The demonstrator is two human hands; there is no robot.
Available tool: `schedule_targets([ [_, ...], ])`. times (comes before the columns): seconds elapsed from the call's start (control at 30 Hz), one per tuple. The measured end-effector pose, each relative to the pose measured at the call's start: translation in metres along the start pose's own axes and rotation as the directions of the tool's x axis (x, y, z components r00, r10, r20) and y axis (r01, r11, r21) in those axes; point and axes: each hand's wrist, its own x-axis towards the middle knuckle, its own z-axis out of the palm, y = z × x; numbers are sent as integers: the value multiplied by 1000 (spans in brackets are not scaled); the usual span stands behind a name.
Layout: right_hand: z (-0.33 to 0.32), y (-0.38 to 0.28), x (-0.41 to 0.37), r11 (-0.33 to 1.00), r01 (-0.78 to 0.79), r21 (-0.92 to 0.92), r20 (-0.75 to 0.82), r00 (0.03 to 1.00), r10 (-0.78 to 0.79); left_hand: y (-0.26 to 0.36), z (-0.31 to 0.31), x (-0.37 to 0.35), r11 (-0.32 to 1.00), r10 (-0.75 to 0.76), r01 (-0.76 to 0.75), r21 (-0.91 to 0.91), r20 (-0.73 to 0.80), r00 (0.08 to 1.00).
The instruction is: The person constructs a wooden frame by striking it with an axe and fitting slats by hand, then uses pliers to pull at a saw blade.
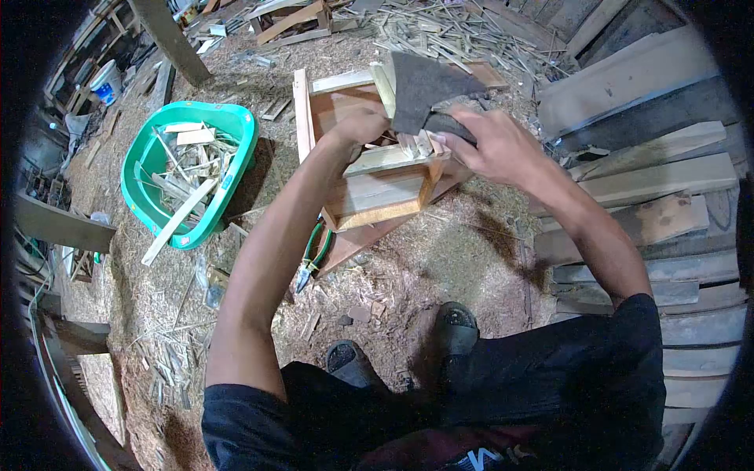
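My right hand point(503, 149) is wrapped around the dark handle of a broad-bladed chopper point(428, 86). Its wide grey blade stands up over a wooden frame. Close beside the blade, my left hand point(357, 129) is closed around what looks like a pale wooden strip point(384, 88); its fingertips are partly hidden. Both hands are above a box-like wooden stool or crate point(381, 196), whose top edge bears splintered wood near the blade. Green-handled pliers point(314, 255) lie on the ground by the left side of the crate.
A green plastic tub point(132, 196) full of wood scraps stands at the left. Long planks point(652, 184) are laid along the right. Split sticks point(463, 35) pile up at the back, near a wooden post point(171, 43). My sandalled feet point(353, 363) are on sawdust-covered ground.
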Motion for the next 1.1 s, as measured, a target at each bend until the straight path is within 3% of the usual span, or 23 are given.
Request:
schedule_targets([
  [0.1,-4,-7,1,999,26,-27,16,1000,-26,13,1,-9,997,46,-48,63,44,998],
  [0.17,-5,-10,-1,995,-8,-103,83,996,17,-32,-14,29,970,228,-236,62,109,968],
  [0.23,-3,-11,-3,972,-60,-227,159,983,97,-30,-14,26,974,217,-223,47,110,970],
  [0.3,-10,-15,-1,973,-61,-223,126,988,91,-17,-10,20,1000,15,-16,11,56,998],
  [0.4,-6,-13,1,980,-39,-194,41,998,48,-10,-9,17,989,67,-76,127,70,995],
  [0.43,-4,-14,2,983,-28,-181,3,1000,29,-16,-10,21,990,123,-129,61,105,987],
  [0.5,-4,-25,2,978,-51,-201,73,995,67,-27,-15,26,970,240,-230,-78,159,958],
  [0.53,-6,-30,1,976,-58,-211,108,991,82,-4,-4,4,920,387,-371,-123,153,909],
  [0.63,-14,-37,-3,940,-135,-312,249,944,218,-2,-11,5,976,-26,17,218,38,999],
  [0.67,-15,-31,-5,945,-140,-295,204,957,205,-11,-11,8,999,-30,30,42,-3,1000],
  [0.73,-21,-34,-5,952,-153,-266,164,966,201,-51,-24,49,927,295,-316,202,129,947],
  [0.83,-16,-31,-4,966,-99,-238,84,989,122,-45,-23,48,867,425,-457,198,187,886],
  [0.9,-4,-29,-6,975,-65,-211,63,995,80,22,7,-20,997,62,-60,-48,24,998],
  [0.93,3,-30,-9,980,-60,-188,73,995,75,17,-3,-11,995,-82,78,65,49,995],
  [0.97,8,-31,-11,985,-50,-165,79,995,64,15,-5,-7,990,-46,33,135,95,994],
  [1.0,12,-31,-16,957,-38,-287,57,997,57,12,-8,-3,979,-15,-15,205,141,990],
  [1.1,-5,-34,-16,952,-148,-270,152,969,193,-32,-20,32,942,272,-306,136,221,936],
])
